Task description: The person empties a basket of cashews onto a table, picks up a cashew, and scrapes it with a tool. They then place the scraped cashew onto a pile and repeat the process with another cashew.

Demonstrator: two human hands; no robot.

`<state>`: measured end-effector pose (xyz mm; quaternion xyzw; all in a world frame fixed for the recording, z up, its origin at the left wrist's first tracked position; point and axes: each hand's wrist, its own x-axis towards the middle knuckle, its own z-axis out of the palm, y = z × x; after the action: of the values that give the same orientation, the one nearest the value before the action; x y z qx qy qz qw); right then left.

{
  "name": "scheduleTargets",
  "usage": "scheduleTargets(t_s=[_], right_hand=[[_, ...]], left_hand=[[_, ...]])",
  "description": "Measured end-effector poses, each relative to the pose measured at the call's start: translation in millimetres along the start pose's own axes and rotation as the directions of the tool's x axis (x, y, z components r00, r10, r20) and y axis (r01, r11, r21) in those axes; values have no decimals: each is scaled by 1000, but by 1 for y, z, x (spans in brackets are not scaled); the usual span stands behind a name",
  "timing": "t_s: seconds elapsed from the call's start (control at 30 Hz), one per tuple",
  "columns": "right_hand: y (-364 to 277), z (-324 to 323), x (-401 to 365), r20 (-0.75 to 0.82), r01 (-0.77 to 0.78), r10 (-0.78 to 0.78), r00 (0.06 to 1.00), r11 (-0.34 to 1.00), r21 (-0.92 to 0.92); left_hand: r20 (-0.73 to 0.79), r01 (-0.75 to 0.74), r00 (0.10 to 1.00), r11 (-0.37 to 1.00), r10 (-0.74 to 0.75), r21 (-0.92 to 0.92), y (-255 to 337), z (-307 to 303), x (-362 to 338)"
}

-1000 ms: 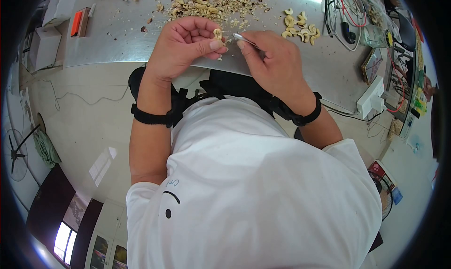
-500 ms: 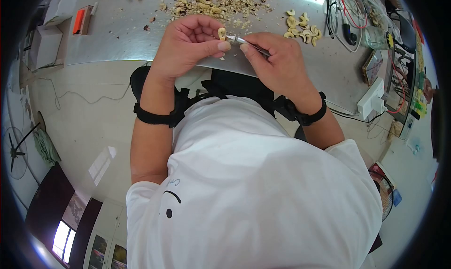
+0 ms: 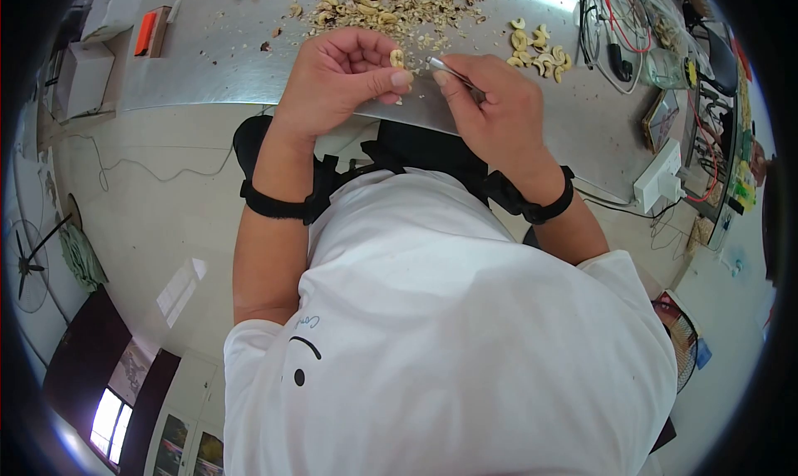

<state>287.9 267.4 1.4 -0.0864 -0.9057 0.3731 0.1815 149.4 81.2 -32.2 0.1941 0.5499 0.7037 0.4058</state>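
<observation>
Between the thumb and fingers of my left hand (image 3: 337, 85) is a pale cashew nut (image 3: 396, 59), held upright above the metal table's near edge. My right hand (image 3: 500, 106) is closed around a slim silver craft knife (image 3: 438, 64), which points toward the nut. A gap separates the knife's front end from the nut, and the blade is hard to make out. Just beyond both hands lies a pile of cashews and skin crumbs (image 3: 378, 10). A smaller group of cashews (image 3: 544, 56) rests to the right of my right hand.
The metal table (image 3: 208, 77) carries an orange-and-brown block (image 3: 150, 32) and white boxes (image 3: 86, 75) at the left. Cables (image 3: 617, 56), a glass jar (image 3: 665, 67) and a white power strip (image 3: 658, 175) are at the right.
The knife has drawn back to the right, away from the cashew, and its tip is angled differently. My left hand keeps hold of the nut, nearly in place.
</observation>
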Motion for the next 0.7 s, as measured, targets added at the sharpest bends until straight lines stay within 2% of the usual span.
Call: scheduleTargets(t_s=[0.1,0.33,0.6,0.7], right_hand=[[2,-2,3,51,49,-54,997,996,80],[-1,-5,6,142,13,-22,990,998,67],[-1,-5,6,164,-36,23,986,996,76],[-3,-4,4,123,-10,5,992,999,37]], left_hand=[[0,-8,1000,1000,8,-27,0,0,2],[-9,-42,999,999,42,-22,-2,2,0],[3,-52,999,998,52,21,0,2,0],[8,-45,999,999,45,28,-1,1,1]])
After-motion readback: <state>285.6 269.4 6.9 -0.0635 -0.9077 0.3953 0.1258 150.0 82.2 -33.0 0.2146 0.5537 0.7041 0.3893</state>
